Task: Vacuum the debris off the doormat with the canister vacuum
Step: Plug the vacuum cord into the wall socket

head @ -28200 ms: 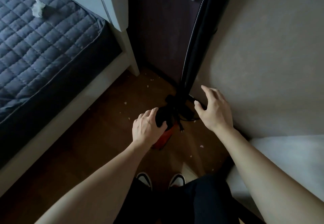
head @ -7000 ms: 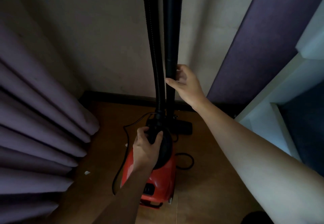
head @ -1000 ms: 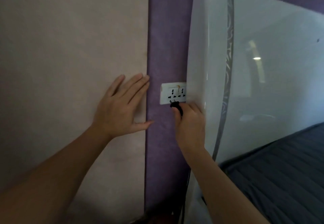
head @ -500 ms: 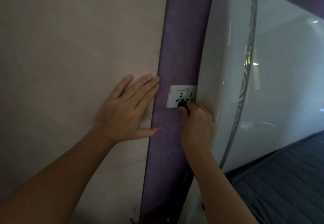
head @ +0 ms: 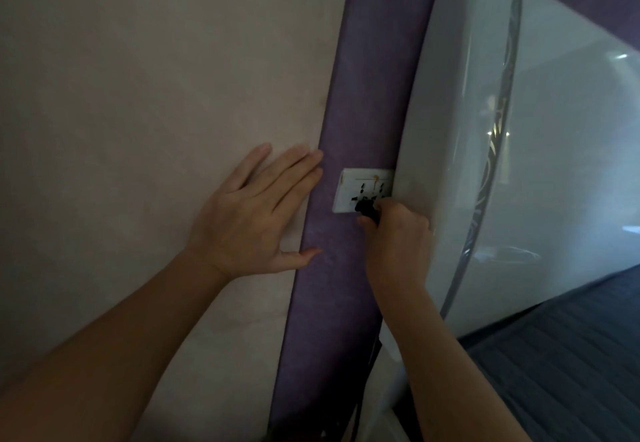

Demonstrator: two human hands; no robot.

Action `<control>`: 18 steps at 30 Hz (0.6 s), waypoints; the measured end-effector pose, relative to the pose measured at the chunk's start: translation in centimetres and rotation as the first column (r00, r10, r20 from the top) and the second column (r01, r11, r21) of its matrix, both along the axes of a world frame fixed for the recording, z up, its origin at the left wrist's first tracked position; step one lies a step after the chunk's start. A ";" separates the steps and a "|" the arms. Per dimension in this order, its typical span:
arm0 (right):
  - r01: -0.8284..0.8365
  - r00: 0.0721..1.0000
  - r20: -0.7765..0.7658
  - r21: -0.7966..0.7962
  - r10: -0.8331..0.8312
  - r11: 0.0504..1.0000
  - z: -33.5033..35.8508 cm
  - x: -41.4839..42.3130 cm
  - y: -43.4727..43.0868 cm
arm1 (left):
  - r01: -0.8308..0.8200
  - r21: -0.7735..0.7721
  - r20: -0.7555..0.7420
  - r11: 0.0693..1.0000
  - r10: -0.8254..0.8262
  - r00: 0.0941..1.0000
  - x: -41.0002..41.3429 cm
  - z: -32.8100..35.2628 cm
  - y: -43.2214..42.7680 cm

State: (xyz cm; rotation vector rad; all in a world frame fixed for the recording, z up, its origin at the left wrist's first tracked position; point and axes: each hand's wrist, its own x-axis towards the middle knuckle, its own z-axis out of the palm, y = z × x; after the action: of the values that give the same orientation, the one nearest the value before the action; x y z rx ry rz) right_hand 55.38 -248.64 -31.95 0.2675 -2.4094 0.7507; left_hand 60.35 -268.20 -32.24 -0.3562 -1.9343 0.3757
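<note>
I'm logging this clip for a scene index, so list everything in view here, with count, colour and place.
beige wall: one, beige, left
purple wall panel: one, purple, centre
headboard: one, glossy white, silver stripe, right
mattress: one, dark grey, lower right
wall socket: one, white, on the purple panel at the headboard's edge
plug: one, black, at the socket
left hand: one, flat on the beige wall
right hand: one, grips the plug
</note>
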 end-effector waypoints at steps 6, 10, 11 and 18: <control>-0.044 0.998 -0.036 -0.011 0.044 0.999 -0.1 0.2 0.2 | 0.001 -0.003 -0.003 1.000 -0.001 1.000 -0.1 -0.2 -0.1; -0.038 0.998 -0.046 -0.043 0.036 0.998 0.0 -0.3 0.2 | 0.001 0.005 -0.002 1.000 -0.001 1.000 0.0 -0.2 -0.1; -0.038 0.998 -0.052 -0.048 0.036 0.998 0.0 -0.3 0.1 | 0.001 0.009 -0.004 1.000 -0.001 1.000 -0.1 -0.2 0.0; -0.077 0.995 -0.084 -0.201 0.061 0.976 0.1 0.0 -0.2 | -0.003 0.016 -0.026 1.000 0.004 1.000 -0.3 -0.3 -0.1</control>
State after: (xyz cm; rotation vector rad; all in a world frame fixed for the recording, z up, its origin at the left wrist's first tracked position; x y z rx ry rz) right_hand 55.34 -248.85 -31.81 0.2921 -2.2389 0.9936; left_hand 60.08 -268.26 -32.52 -0.3358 -1.9114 0.3656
